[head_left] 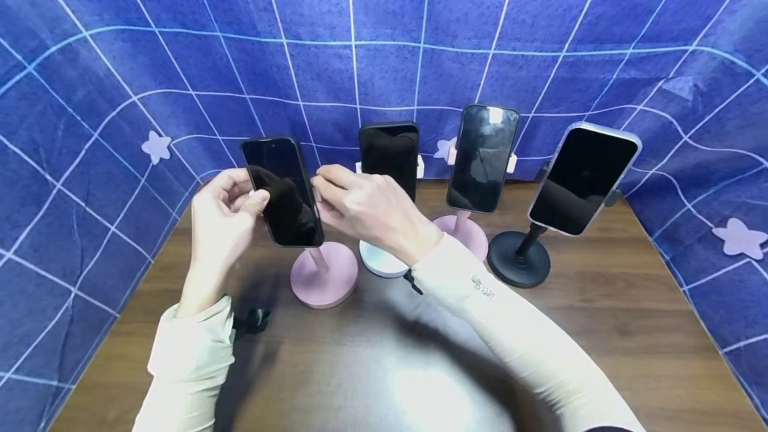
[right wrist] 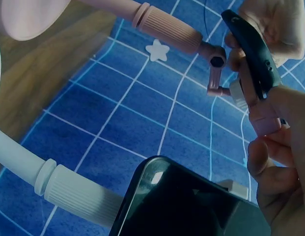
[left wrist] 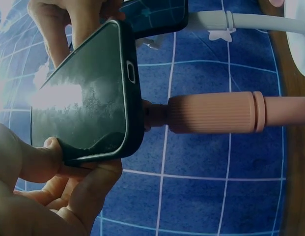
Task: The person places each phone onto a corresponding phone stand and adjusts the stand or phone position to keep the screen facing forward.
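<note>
A black-cased phone (head_left: 282, 185) leans in the holder of the leftmost pink stand (head_left: 325, 279), its dark screen facing me. My left hand (head_left: 222, 215) pinches the phone's left edge, thumb on the screen side and fingers behind; the left wrist view shows this phone (left wrist: 93, 98) close up, above the ribbed pink stem (left wrist: 211, 113). On the opposite edge, my right hand (head_left: 375, 205) grips the pink clamp (right wrist: 264, 118) of the holder between thumb and fingers. The right wrist view shows the phone (right wrist: 253, 51) nearly edge-on, with the pink pivot joint (right wrist: 216, 61) behind it.
Beside my right hand, a black phone (head_left: 390, 145) sits on a white stand (head_left: 381, 262), partly hidden by my arm. Farther right are a phone (head_left: 483, 159) on a pink stand (head_left: 471, 239) and another (head_left: 582, 179) on a black stand (head_left: 519, 262). A blue gridded cloth (head_left: 384, 65) hangs behind.
</note>
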The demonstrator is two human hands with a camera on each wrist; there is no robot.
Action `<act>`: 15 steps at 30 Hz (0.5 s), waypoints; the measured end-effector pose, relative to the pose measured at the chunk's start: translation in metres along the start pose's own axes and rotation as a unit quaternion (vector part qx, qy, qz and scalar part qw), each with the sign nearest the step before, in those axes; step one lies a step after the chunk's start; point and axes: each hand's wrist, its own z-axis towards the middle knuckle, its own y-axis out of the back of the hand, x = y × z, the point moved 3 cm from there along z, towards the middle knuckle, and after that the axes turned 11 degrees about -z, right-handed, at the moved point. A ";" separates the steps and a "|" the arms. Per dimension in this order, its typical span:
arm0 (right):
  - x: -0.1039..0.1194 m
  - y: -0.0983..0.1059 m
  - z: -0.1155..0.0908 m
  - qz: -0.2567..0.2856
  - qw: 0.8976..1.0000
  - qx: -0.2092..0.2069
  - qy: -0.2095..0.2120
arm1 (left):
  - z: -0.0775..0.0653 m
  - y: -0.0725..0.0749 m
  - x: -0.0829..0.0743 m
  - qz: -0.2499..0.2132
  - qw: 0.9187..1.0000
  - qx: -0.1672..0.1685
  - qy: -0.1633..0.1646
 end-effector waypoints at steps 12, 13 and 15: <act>-0.004 0.004 0.001 0.024 0.999 0.013 0.018 | -0.001 -0.002 -0.004 0.016 1.000 -0.004 0.002; -0.004 0.004 0.002 0.027 0.999 0.014 0.019 | -0.001 -0.001 -0.005 0.015 1.000 -0.007 -0.001; -0.004 0.005 0.003 0.027 0.999 0.016 0.026 | -0.002 -0.001 -0.005 0.025 0.999 -0.018 -0.009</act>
